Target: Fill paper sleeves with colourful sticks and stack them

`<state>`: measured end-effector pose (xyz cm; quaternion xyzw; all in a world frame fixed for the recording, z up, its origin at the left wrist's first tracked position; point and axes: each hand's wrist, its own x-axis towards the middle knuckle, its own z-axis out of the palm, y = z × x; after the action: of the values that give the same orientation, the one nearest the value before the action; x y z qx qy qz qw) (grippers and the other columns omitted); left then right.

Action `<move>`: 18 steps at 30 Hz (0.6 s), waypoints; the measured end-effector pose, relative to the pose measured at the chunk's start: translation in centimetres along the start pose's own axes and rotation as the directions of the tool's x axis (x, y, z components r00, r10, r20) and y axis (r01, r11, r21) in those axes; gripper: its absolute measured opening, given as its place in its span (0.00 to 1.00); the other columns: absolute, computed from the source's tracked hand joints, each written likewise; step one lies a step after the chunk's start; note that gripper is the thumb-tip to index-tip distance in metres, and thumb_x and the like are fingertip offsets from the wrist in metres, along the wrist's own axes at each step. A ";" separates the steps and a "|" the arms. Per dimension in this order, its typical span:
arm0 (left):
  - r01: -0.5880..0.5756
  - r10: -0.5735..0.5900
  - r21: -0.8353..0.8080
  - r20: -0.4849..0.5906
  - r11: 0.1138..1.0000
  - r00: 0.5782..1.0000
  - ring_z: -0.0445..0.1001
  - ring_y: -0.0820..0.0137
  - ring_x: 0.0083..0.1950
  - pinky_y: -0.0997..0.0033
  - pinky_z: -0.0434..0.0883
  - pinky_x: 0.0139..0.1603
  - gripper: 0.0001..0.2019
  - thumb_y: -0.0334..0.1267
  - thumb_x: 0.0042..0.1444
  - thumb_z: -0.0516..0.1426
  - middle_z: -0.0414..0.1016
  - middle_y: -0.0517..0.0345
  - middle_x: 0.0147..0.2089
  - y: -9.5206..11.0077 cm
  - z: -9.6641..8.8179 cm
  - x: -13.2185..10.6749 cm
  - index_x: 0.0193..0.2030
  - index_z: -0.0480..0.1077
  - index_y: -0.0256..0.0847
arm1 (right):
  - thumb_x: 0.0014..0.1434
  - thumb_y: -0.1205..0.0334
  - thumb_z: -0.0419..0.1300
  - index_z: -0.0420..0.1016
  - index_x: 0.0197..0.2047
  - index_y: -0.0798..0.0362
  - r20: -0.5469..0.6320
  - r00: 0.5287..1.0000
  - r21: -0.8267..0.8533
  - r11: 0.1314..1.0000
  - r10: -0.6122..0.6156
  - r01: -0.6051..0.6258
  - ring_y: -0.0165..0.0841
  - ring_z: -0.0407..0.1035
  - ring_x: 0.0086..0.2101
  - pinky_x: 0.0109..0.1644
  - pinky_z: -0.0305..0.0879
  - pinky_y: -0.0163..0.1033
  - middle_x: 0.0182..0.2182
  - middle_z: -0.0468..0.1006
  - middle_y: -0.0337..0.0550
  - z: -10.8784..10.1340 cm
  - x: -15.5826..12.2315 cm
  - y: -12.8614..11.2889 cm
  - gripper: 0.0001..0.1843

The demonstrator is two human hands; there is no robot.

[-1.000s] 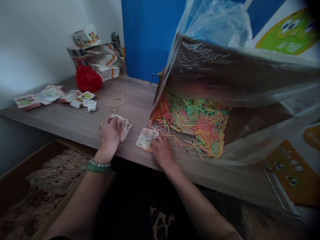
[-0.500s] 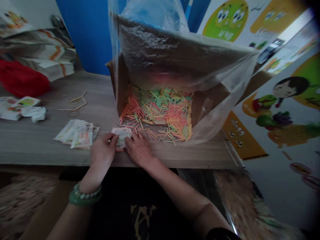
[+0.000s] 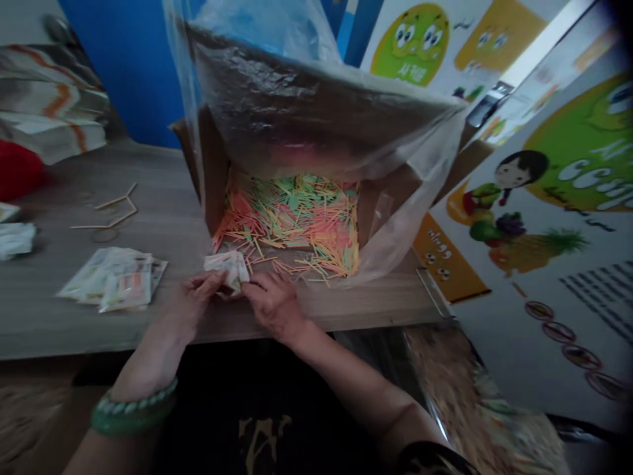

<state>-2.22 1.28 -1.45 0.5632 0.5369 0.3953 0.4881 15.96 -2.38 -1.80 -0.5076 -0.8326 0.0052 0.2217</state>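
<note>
Both hands meet at a small printed plastic packet [image 3: 228, 264] near the table's front edge. My left hand [image 3: 198, 297] pinches its left side with thumb and fingers. At its right lower edge, my right hand [image 3: 274, 300] grips with bent fingers; the fingertips are partly hidden. The packet looks bent or creased between them. Just beyond lies a cardboard box [image 3: 215, 191] on its side, full of thin coloured sticks [image 3: 291, 214] in pink, green, yellow and orange. To the left of my left hand rests a loose pile of similar flat packets [image 3: 116, 277].
Clear plastic sheeting [image 3: 316, 112] hangs over the box opening. Jointed thin sticks and a rubber band [image 3: 106, 233] lie on the table [image 3: 163, 218] at left. A red bundle [image 3: 20, 170] and white stacked bags [image 3: 54, 135] stand further left. A printed panel [image 3: 534, 264] rises at right.
The packet, flat on the table before, is now bent up between my hands. My right fingers have curled in from lying flatter. The view has shifted right.
</note>
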 end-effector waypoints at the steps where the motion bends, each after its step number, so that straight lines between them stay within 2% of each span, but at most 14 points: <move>1: -0.013 0.015 -0.041 0.054 0.999 0.998 0.73 0.63 0.32 0.66 0.69 0.35 0.21 0.58 0.57 0.57 0.75 0.54 0.26 0.2 0.6 0.2 0.26 0.75 0.42 | 0.72 0.66 0.50 0.81 0.49 0.47 0.020 1.000 -0.032 0.999 -0.012 0.013 0.37 0.70 0.45 0.59 0.61 0.44 0.43 0.80 0.43 -0.4 -0.4 0.3 0.17; 4: -0.007 0.028 -0.126 0.165 0.992 0.986 0.66 0.70 0.26 0.71 0.61 0.28 0.18 0.52 0.51 0.63 0.67 0.61 0.21 1.0 2.6 0.5 0.21 0.70 0.41 | 0.73 0.66 0.48 0.80 0.48 0.47 0.097 0.993 -0.063 0.995 -0.067 0.073 0.38 0.70 0.46 0.58 0.62 0.44 0.41 0.80 0.44 -1.8 -1.4 1.4 0.18; 6: 0.028 -0.004 -0.155 0.150 0.988 0.989 0.60 0.74 0.23 0.73 0.56 0.24 0.16 0.47 0.46 0.65 0.63 0.64 0.20 1.6 3.5 0.4 0.19 0.68 0.40 | 0.73 0.64 0.49 0.79 0.52 0.45 0.138 0.986 -0.038 0.995 -0.088 0.094 0.38 0.69 0.50 0.59 0.62 0.45 0.46 0.80 0.44 -3.1 -1.9 2.8 0.17; 7: 0.050 -0.027 -0.180 0.132 0.982 0.991 0.60 0.75 0.23 0.74 0.56 0.24 0.15 0.45 0.44 0.66 0.64 0.64 0.20 1.9 3.8 0.4 0.19 0.68 0.40 | 0.73 0.64 0.50 0.78 0.53 0.45 0.148 0.988 -0.044 0.998 -0.039 0.046 0.38 0.69 0.52 0.60 0.62 0.45 0.48 0.80 0.44 -3.8 -2.2 3.8 0.16; 8: 0.074 -0.050 -0.212 0.114 0.974 0.992 0.62 0.75 0.23 0.75 0.58 0.24 0.14 0.44 0.43 0.66 0.66 0.64 0.21 2.2 3.9 0.3 0.20 0.69 0.40 | 0.72 0.63 0.52 0.78 0.54 0.47 0.148 0.987 -0.078 0.995 0.065 -0.054 0.39 0.69 0.53 0.60 0.62 0.46 0.50 0.80 0.46 -4.6 -2.5 5.0 0.15; 9: 0.093 -0.072 -0.248 0.092 0.964 0.993 0.64 0.75 0.24 0.75 0.60 0.25 0.13 0.43 0.43 0.67 0.68 0.63 0.21 2.3 4.0 0.2 0.21 0.69 0.39 | 0.71 0.63 0.53 0.78 0.54 0.51 0.133 0.963 -0.143 0.966 0.232 -0.213 0.41 0.70 0.52 0.59 0.63 0.47 0.50 0.80 0.50 -5.4 -2.7 6.4 0.14; 10: 0.113 -0.096 -0.283 0.073 0.952 0.993 0.65 0.74 0.24 0.75 0.62 0.25 0.12 0.42 0.42 0.67 0.69 0.62 0.22 2.4 4.0 0.1 0.21 0.69 0.39 | 0.70 0.63 0.55 0.78 0.53 0.55 0.096 0.895 -0.234 0.884 0.435 -0.404 0.43 0.71 0.51 0.56 0.65 0.46 0.49 0.80 0.54 -6.0 -2.9 7.9 0.14; 11: 0.128 -0.117 -0.323 0.051 0.938 0.992 0.66 0.74 0.24 0.75 0.64 0.25 0.13 0.41 0.40 0.68 0.70 0.63 0.22 2.4 4.0 0.0 0.22 0.68 0.40 | 0.68 0.63 0.57 0.77 0.52 0.60 0.049 0.784 -0.329 0.751 0.619 -0.572 0.45 0.73 0.49 0.53 0.67 0.47 0.47 0.80 0.59 -6.6 -3.1 9.4 0.14; 12: 0.140 -0.136 -0.358 0.036 0.923 0.990 0.66 0.74 0.23 0.75 0.64 0.24 0.13 0.40 0.38 0.68 0.69 0.63 0.22 2.3 4.1 -0.1 0.22 0.67 0.40 | 0.67 0.63 0.58 0.76 0.53 0.64 0.006 0.679 -0.397 0.625 0.734 -0.672 0.48 0.73 0.49 0.51 0.68 0.47 0.47 0.79 0.64 -7.0 -3.1 10.9 0.16; 14: 0.159 -0.156 -0.411 0.041 0.898 0.987 0.65 0.75 0.22 0.75 0.64 0.23 0.14 0.36 0.37 0.68 0.68 0.65 0.21 2.1 4.4 -0.3 0.22 0.64 0.41 | 0.66 0.65 0.58 0.75 0.53 0.68 -0.042 0.539 -0.464 0.461 0.841 -0.757 0.50 0.75 0.49 0.48 0.70 0.47 0.47 0.79 0.69 -7.2 -3.1 13.4 0.17; 16: 0.194 -0.170 -0.440 0.094 0.877 0.981 0.66 0.75 0.22 0.75 0.65 0.23 0.15 0.34 0.37 0.68 0.67 0.66 0.21 1.9 5.0 -0.7 0.24 0.63 0.42 | 0.66 0.69 0.56 0.76 0.52 0.68 -0.025 0.482 -0.473 0.414 0.876 -0.777 0.49 0.77 0.48 0.46 0.71 0.45 0.44 0.80 0.68 -6.9 -2.8 14.9 0.15; 18: 0.238 -0.193 -0.456 0.145 0.858 0.970 0.69 0.73 0.24 0.73 0.69 0.25 0.14 0.33 0.37 0.67 0.70 0.65 0.24 1.9 5.5 -1.0 0.27 0.64 0.43 | 0.64 0.69 0.58 0.78 0.49 0.65 0.016 0.464 -0.463 0.418 0.886 -0.781 0.47 0.78 0.45 0.44 0.72 0.43 0.40 0.81 0.64 -6.5 -2.3 15.7 0.13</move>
<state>3.43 -0.32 -0.73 0.3826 0.4611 0.4292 0.6759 32.50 1.83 -0.48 -0.8830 -0.4683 0.0149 -0.0281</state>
